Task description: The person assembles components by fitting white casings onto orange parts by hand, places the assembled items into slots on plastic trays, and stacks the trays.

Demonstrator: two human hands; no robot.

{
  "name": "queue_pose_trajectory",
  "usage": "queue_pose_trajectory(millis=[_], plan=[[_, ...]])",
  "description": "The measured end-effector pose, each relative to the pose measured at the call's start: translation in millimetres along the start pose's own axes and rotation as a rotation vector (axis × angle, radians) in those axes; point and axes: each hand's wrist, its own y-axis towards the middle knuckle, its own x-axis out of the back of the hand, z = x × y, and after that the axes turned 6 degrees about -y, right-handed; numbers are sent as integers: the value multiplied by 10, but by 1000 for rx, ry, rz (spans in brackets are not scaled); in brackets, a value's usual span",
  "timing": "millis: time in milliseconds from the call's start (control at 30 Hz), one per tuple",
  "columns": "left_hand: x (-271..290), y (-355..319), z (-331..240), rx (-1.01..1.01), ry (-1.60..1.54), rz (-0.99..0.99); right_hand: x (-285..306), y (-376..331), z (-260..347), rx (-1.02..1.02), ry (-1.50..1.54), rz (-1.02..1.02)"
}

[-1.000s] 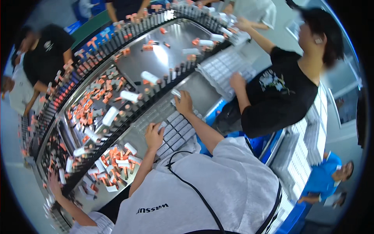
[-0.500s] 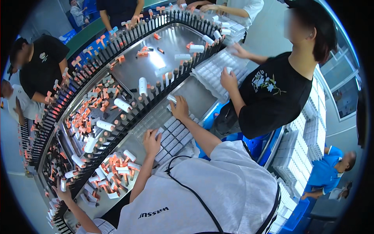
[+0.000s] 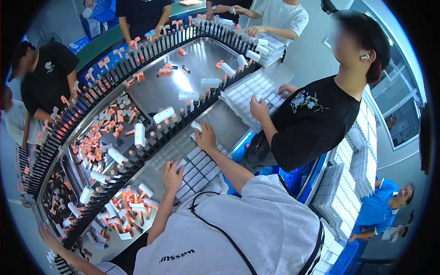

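Both hands work over the clear tray (image 3: 195,167) of white tubes. The left hand (image 3: 172,175) rests flat on its near edge, fingers loosely spread, probably steadying it. The right hand (image 3: 206,136) at the far corner pinches one white tube (image 3: 196,126), right beside the peg conveyor (image 3: 151,142).

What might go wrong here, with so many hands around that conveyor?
1. The right hand reaches a white tube right beside the peg row; it might knock tubes off the pegs.
2. The left hand rests on the filled tray; a push could disturb its rows.
3. A co-worker's hand works close by, so arms may bump.
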Motion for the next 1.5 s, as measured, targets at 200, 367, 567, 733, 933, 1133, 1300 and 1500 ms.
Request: queue_pose_trajectory(millis=[200,367,567,733,933,1133,1300,1500], plan=[[-29,-17,29,74,-59,-23,34,-10,5,-34,13,27],[-20,-1,-5,54,-90,-12,58,17,-2,-32,4,28],[36,44,-74,-36,-39,22,61,30,26,-37,6,43],[31,42,-80,-12,-33,38,12,40,5,-19,22,26],[-28,-14,12,-4,-93,1,-45,-8,-62,-32,-16,24],[-7,-104,101,-18,-104,-60,-39,-63,57,31,-11,-14],[16,-107,115,-6,-130,-77,-34,-68,85,47,-11,-17],[46,-153,128,-46,-131,-58,61,-174,95,97,-55,-28]])
